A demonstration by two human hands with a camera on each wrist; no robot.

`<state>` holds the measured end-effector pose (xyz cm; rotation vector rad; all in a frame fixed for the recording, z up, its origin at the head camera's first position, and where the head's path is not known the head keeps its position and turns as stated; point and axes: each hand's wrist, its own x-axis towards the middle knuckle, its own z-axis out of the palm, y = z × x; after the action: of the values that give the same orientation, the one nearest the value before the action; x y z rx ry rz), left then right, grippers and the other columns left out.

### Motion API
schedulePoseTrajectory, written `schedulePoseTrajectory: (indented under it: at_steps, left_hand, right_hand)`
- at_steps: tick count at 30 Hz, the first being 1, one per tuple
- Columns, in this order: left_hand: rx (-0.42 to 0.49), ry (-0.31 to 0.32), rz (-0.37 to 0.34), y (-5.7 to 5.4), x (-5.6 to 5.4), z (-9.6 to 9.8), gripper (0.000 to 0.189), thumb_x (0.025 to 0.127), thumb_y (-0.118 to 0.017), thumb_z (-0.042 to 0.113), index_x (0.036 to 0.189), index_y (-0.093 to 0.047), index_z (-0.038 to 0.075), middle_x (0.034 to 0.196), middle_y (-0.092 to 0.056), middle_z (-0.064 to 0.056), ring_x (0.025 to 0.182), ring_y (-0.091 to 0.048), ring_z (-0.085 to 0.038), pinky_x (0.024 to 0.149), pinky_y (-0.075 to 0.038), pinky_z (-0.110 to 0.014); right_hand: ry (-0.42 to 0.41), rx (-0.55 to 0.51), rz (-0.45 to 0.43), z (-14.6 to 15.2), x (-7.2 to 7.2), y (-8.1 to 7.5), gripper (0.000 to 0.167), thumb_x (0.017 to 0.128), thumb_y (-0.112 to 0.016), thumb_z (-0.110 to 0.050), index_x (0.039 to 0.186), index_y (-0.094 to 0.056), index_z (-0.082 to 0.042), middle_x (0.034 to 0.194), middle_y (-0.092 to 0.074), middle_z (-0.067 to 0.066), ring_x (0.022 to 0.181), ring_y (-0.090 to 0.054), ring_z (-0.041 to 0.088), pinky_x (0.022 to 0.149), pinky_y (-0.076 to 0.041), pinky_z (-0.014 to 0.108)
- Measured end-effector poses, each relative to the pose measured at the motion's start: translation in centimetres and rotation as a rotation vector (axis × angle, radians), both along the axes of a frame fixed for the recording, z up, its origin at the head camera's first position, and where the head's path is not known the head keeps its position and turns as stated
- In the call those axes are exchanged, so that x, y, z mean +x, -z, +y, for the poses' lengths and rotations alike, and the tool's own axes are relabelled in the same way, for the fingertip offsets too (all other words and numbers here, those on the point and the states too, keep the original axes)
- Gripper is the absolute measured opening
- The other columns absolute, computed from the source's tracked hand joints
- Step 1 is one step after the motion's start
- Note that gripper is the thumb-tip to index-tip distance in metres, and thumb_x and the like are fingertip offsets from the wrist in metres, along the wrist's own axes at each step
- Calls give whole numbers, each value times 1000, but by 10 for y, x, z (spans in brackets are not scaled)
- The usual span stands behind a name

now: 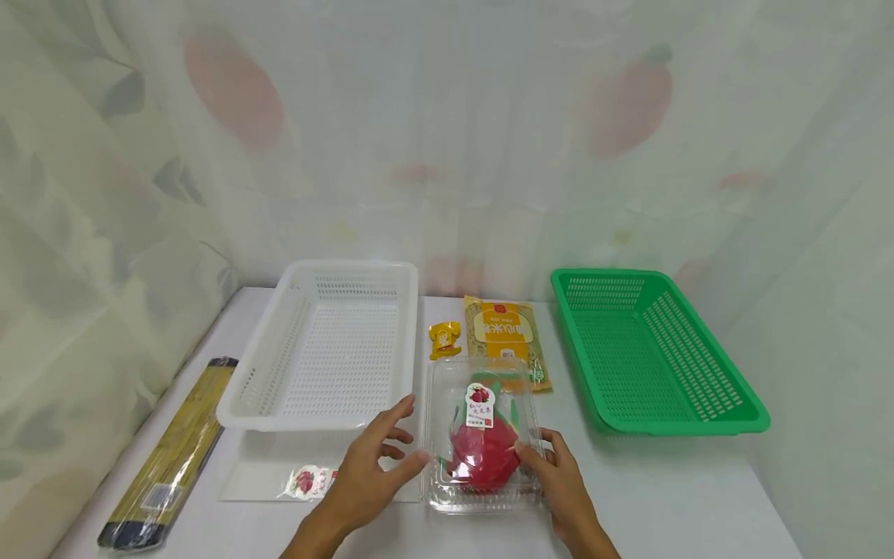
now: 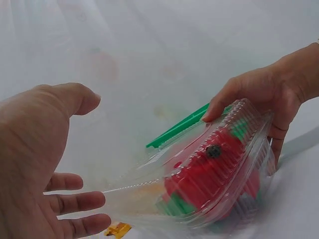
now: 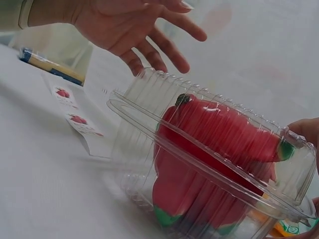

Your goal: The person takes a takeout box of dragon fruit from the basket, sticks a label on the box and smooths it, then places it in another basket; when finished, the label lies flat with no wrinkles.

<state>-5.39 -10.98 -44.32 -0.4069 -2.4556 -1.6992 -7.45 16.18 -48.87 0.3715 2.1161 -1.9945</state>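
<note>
A clear plastic clamshell box point(image 1: 444, 388) stands before me with a red dragon fruit point(image 1: 485, 458) with green tips inside. On its lid sits a white sticker point(image 1: 480, 405) printed with dragon fruit. My right hand point(image 1: 559, 481) grips the box's right side, thumb on top and fingers lower down. Fingers spread, my left hand point(image 1: 366, 473) is at the box's left side, holding nothing. In the left wrist view the box's lid and base point(image 2: 224, 199) meet along a rim. A sheet of stickers point(image 1: 279, 470) lies left of the box, partly under my left forearm.
Behind the sticker sheet is a white basket point(image 1: 317, 423), and a green basket point(image 1: 677, 427) stands at right. Beyond the box lie a small yellow packet point(image 1: 445, 339) and a yellow food bag point(image 1: 499, 330). A long wrapped bundle point(image 1: 171, 458) lies far left. Curtains hang behind the table.
</note>
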Motion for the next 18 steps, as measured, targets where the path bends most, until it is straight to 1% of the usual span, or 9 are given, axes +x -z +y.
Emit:
schedulePoseTrajectory:
  at_steps: [3, 7, 9, 11, 14, 16, 18]
  left_hand:
    - [6, -5, 47, 0, 1, -6, 70, 85, -75, 16, 146, -42, 23, 133, -51, 1, 96, -58, -18, 78, -53, -36]
    - [13, -22, 80, -2, 1, -14, 70, 86, -74, 12, 147, -41, 23, 133, -52, -6, 97, -58, -18, 79, -53, -36]
    - [18, -34, 92, -3, 1, -17, 71, 86, -73, 11, 147, -40, 25, 134, -52, -7, 98, -58, -18, 79, -53, -36]
    - [20, -50, 110, -5, 0, -21, 72, 85, -73, 9, 147, -39, 26, 134, -52, -5, 100, -57, -18, 80, -52, -36]
    - [11, -86, 144, -8, -2, -29, 74, 85, -73, 7, 147, -38, 24, 134, -52, -2, 102, -57, -22, 81, -52, -35]
    - [-3, -121, 169, -10, -4, -36, 75, 84, -73, 4, 148, -38, 20, 134, -52, -3, 104, -56, -24, 82, -51, -34]
    - [-23, -160, 182, -12, -5, -43, 76, 84, -73, 4, 149, -36, 17, 134, -51, -4, 105, -55, -24, 83, -50, -30]
  right_hand:
    - [6, 0, -1, -1, 1, -1, 64, 91, -66, -38, 138, -38, -5, 106, -62, 12, 90, -60, 22, 72, -50, 38]
    - [9, -8, -1, -2, 2, -3, 64, 91, -66, -38, 138, -37, -5, 107, -61, 13, 91, -59, 22, 73, -49, 38]
    - [12, -14, -4, -2, 2, -3, 64, 91, -66, -38, 138, -37, -6, 109, -61, 13, 92, -58, 23, 73, -48, 38]
    - [17, -16, -7, -2, 3, -3, 64, 91, -66, -38, 139, -37, -6, 111, -60, 14, 93, -58, 23, 73, -47, 38]
    - [20, -15, -10, -2, 3, -2, 65, 91, -65, -39, 139, -36, -7, 113, -59, 15, 94, -57, 23, 72, -47, 37]
    - [21, -13, -10, -2, 2, -1, 65, 91, -65, -39, 139, -36, -7, 116, -58, 16, 95, -57, 23, 72, -47, 37]
    - [22, -14, -10, -2, 2, 1, 65, 91, -65, -39, 139, -36, -7, 117, -58, 16, 96, -57, 23, 72, -48, 38]
